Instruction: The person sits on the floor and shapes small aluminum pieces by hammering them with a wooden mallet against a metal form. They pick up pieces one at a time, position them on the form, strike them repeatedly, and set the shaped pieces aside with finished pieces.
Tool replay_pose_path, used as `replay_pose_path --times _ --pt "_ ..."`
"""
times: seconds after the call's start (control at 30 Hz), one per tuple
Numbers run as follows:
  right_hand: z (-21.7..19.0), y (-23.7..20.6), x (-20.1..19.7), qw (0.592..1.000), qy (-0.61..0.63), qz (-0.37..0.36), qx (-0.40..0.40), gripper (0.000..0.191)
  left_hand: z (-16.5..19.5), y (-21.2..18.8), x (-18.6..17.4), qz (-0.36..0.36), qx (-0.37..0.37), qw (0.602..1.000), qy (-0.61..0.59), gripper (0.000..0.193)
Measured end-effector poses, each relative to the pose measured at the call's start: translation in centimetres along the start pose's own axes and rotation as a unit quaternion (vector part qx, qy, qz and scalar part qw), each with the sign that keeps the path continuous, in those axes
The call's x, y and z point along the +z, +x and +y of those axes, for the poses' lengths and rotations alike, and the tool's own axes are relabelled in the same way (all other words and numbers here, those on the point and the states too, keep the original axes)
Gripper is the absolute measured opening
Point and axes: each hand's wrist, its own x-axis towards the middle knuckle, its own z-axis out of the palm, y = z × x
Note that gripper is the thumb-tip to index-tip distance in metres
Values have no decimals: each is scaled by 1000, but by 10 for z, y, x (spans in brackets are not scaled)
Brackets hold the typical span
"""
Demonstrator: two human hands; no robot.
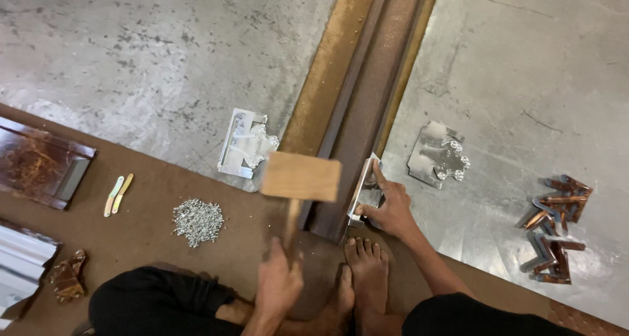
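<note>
the long brown metal profile (367, 80) lies on the concrete floor (164, 48), its long axis running from the feet up and slightly right. judged stiff and heavy; steady it near the end. the wooden mallet (301, 177) hangs above that end, head crosswise, handle toward the body. left hand (278, 283) is clenched on the handle. right hand (391, 208) pinches the silver corner bracket (362, 192), judged light and slippery.

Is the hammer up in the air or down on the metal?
Up. The mallet is blurred, its head above the brown bar, gripped by the left hand.
</note>
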Motion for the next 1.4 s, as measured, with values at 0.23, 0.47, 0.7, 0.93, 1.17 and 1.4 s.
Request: replay_pose_path --times 0.23,0.47,0.7,0.93,1.17,1.4 --pt "2 3 0 1000 -13 14 -18 125 -40 -10 37 -14 19 999 37 74" --pt "19 -14 -9 974 220 -51 7 111 -21 5 12 -55 67 994 71 58" --pt "76 -104 18 874 353 -333 10 79 56 7 12 139 489 861 10 55" --pt "62 -92 37 580 794 -120 137 100 117 2 9 44 365 930 -15 68" --pt "19 -83 4 631 732 -247 71 121 129 -23 4 9 495 866 -70 80" --pt "-16 -77 -15 665 712 -221 45 119 125 -21 2 -83 446 869 -200 70"
